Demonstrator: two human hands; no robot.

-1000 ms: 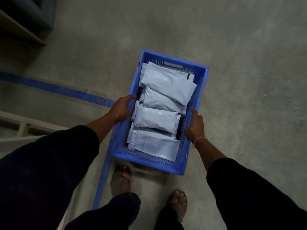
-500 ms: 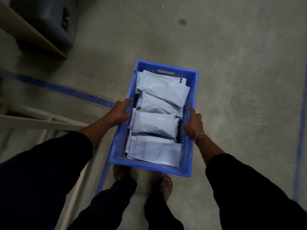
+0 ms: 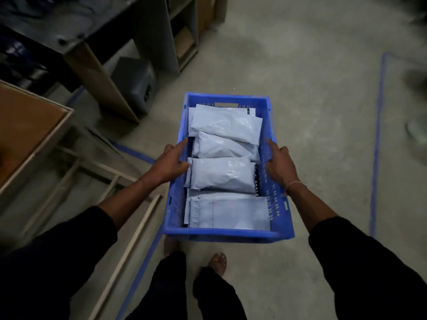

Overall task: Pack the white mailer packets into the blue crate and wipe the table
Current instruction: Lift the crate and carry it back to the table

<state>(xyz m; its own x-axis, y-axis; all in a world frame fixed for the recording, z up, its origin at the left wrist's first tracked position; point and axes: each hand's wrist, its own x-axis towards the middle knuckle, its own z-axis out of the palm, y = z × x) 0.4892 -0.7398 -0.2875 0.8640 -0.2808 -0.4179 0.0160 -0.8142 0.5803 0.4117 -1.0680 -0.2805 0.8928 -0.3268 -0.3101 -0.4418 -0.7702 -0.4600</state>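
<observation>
The blue crate (image 3: 227, 234) is up off the concrete floor (image 3: 312, 93), carried in front of the person, long sides running near to far; the left hand (image 3: 169, 163) grips the left rim about midway along, thumb hooked over the edge inside the crate and touching a packet, index finger lying straight along the rim; the right hand (image 3: 280, 165) grips the right rim opposite it, thumb over the inside wall, index finger pointing away along the top edge, a thin band on that wrist; inside, the white mailer packets (image 3: 221, 174) fill the crate from near wall to far wall, overlapping like shingles; a flat one lies nearest, two plump ones sit in the middle, and the far one leans against the far wall with another flat one behind it; dark sleeves (image 3: 369, 262) come in from both lower corners, and below the crate you can see dark trouser legs and a bare foot (image 3: 218, 263) on the floor; blue tape lines (image 3: 376, 144) run along the floor on the right and on the left near the crate; to the left stands a brown-topped table (image 3: 27, 132) with pale legs, and beyond it, far left, a dark desk (image 3: 76, 26) with a dark box (image 3: 136, 82) under it; the far right edge is too blurred to read.
</observation>
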